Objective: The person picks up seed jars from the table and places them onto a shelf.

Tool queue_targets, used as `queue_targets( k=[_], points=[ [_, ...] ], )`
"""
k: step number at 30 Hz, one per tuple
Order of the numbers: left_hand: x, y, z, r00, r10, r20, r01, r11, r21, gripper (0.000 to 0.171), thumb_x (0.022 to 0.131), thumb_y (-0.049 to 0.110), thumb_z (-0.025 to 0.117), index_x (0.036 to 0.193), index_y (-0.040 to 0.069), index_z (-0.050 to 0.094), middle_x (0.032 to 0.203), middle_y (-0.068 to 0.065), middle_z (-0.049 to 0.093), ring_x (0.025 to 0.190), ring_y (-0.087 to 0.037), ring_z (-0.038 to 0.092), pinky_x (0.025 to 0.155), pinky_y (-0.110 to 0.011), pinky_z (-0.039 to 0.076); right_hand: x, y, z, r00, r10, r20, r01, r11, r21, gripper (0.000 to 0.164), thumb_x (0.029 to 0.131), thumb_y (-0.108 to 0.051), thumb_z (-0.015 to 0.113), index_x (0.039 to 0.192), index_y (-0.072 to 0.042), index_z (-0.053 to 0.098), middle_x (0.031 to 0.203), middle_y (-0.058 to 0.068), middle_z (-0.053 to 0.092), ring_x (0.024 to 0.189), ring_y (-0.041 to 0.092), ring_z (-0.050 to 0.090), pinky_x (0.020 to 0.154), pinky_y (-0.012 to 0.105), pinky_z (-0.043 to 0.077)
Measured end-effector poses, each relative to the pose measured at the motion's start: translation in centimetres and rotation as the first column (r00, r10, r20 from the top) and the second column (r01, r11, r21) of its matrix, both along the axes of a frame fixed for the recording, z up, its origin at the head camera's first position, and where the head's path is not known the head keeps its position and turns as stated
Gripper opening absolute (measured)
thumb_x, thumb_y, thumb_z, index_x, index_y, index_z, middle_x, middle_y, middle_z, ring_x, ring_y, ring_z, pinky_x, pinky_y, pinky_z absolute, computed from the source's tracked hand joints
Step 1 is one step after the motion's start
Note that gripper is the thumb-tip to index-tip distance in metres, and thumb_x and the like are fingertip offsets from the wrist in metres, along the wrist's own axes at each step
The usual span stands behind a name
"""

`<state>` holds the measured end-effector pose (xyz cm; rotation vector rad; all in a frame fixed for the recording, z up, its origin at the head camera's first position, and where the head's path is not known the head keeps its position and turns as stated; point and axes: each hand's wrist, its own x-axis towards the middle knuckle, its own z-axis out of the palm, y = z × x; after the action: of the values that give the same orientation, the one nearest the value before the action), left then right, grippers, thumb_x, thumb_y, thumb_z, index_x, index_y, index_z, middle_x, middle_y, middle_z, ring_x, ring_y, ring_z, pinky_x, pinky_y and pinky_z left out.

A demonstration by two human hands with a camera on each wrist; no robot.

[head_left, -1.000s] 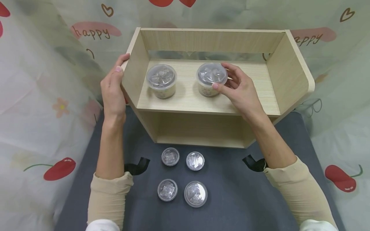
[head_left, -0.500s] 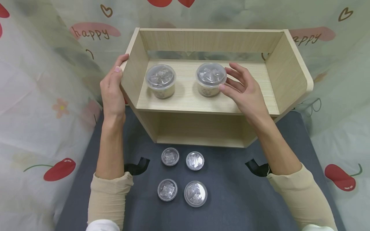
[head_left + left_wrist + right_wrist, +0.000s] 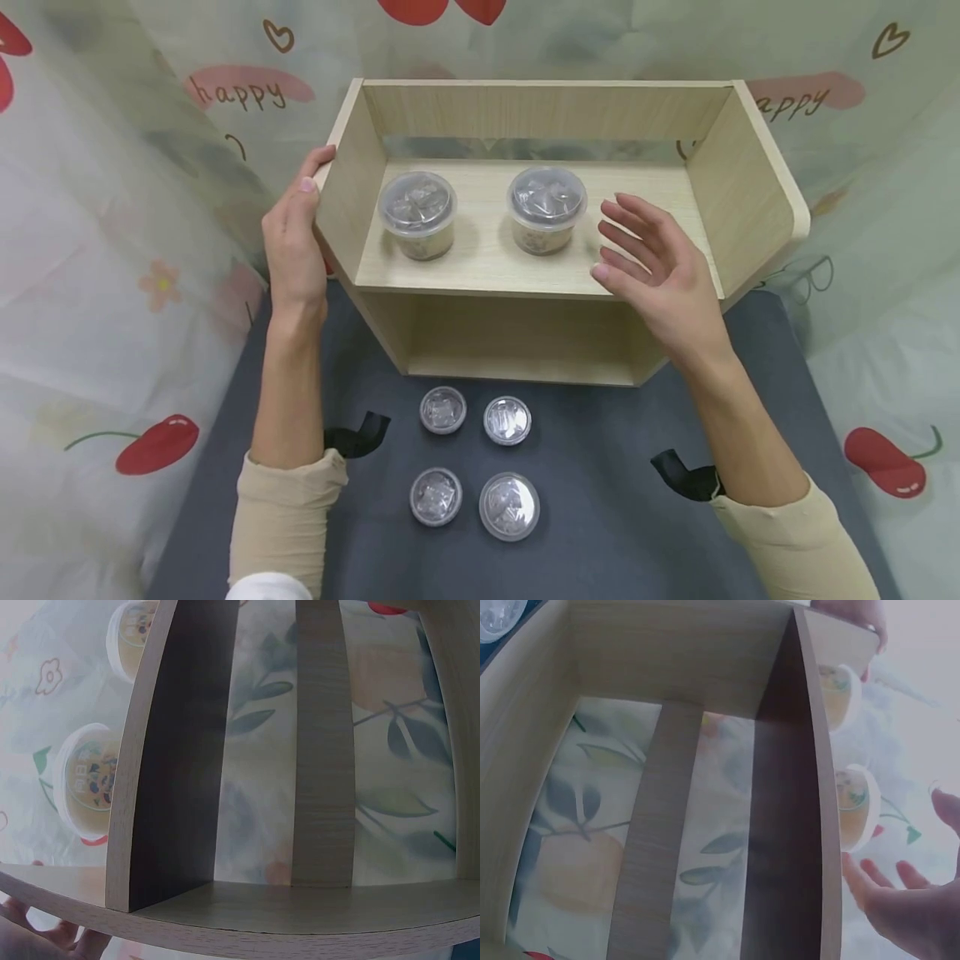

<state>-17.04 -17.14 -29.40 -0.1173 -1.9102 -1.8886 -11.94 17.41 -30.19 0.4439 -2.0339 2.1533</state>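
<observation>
My left hand (image 3: 294,237) grips the outer left side panel of a two-tier wooden shelf (image 3: 480,271), its thumb at the front edge. On the upper tier two round clear plastic tubs stand upright with lids on. The left tub (image 3: 417,215) sits near the left panel; the right tub (image 3: 547,210) is around the middle. Crinkled clear film shows through their lids. To the right of the right tub, my right hand (image 3: 663,283) hovers with spread fingers, apart from it and holding nothing. The right wrist view shows this gap between the right hand (image 3: 907,904) and the tub (image 3: 857,806).
Several smaller lidded cups stand on the dark grey tabletop (image 3: 600,517) before the shelf, one of them a cup (image 3: 509,507) at the near right. Patterned cloth (image 3: 97,292) hangs around the sides and back. The shelf's back has an open slot below its top rail (image 3: 547,108).
My right hand has let go of the right tub and drawn away to the right and toward me. The tub stays standing on the upper tier. My left hand keeps its hold on the panel.
</observation>
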Motion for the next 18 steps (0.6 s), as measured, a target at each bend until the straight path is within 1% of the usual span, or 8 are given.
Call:
queue_targets(
  k=[3, 7, 10, 13, 18],
  points=[
    [0.0, 0.0, -0.1, 1.000, -0.007, -0.004, 0.007, 1.000, 0.003, 0.038, 0.104, 0.025, 0.040, 0.128, 0.022, 0.069, 0.110, -0.011, 0.068, 0.076, -0.018, 0.056, 0.063, -0.028, 0.043, 0.8, 0.1, -0.2, 0.999, 0.024, -0.024, -0.024, 1.000, -0.012, 0.064, 0.084, 0.013, 0.069, 0.143, -0.002, 0.048, 0.144, 0.020, 0.049, 0.132, 0.033, 0.049, 0.104, 0.034, 0.045],
    [-0.1, 0.1, -0.1, 1.000, -0.013, -0.005, 0.013, 1.000, 0.006, 0.037, 0.104, 0.025, 0.040, 0.129, 0.022, 0.069, 0.107, -0.012, 0.068, 0.075, -0.018, 0.056, 0.063, -0.028, 0.044, 1.7, 0.3, -0.4, 0.998, 0.049, -0.030, -0.050, 0.999, -0.016, 0.063, 0.084, 0.016, 0.068, 0.141, -0.002, 0.050, 0.144, 0.022, 0.049, 0.129, 0.032, 0.053, 0.104, 0.034, 0.045],
    [-0.1, 0.1, -0.1, 1.000, -0.018, -0.005, 0.018, 1.000, 0.020, 0.037, 0.104, 0.025, 0.041, 0.129, 0.021, 0.069, 0.108, -0.012, 0.068, 0.077, -0.018, 0.057, 0.065, -0.028, 0.044, 2.4, 0.5, -0.7, 0.995, 0.089, -0.048, -0.091, 0.996, -0.026, 0.063, 0.083, 0.019, 0.065, 0.141, 0.001, 0.049, 0.143, 0.024, 0.049, 0.129, 0.033, 0.053, 0.104, 0.036, 0.044],
    [-0.1, 0.1, -0.1, 1.000, -0.020, -0.006, 0.020, 0.999, 0.031, 0.037, 0.104, 0.024, 0.041, 0.129, 0.021, 0.069, 0.112, -0.010, 0.068, 0.080, -0.018, 0.057, 0.067, -0.027, 0.044, 3.0, 0.5, -1.3, 0.986, 0.141, -0.089, -0.144, 0.989, -0.037, 0.063, 0.083, 0.023, 0.062, 0.141, 0.006, 0.047, 0.142, 0.026, 0.049, 0.129, 0.035, 0.052, 0.103, 0.039, 0.045],
    [-0.1, 0.1, -0.1, 1.000, -0.004, -0.002, 0.004, 1.000, 0.031, 0.036, 0.104, 0.024, 0.042, 0.128, 0.021, 0.069, 0.110, -0.010, 0.069, 0.074, -0.016, 0.056, 0.064, -0.027, 0.043, 3.8, 0.6, -2.9, 0.966, 0.218, -0.139, -0.225, 0.974, -0.039, 0.065, 0.081, 0.029, 0.059, 0.141, 0.012, 0.043, 0.141, 0.031, 0.047, 0.128, 0.042, 0.050, 0.101, 0.044, 0.046]
  ],
)
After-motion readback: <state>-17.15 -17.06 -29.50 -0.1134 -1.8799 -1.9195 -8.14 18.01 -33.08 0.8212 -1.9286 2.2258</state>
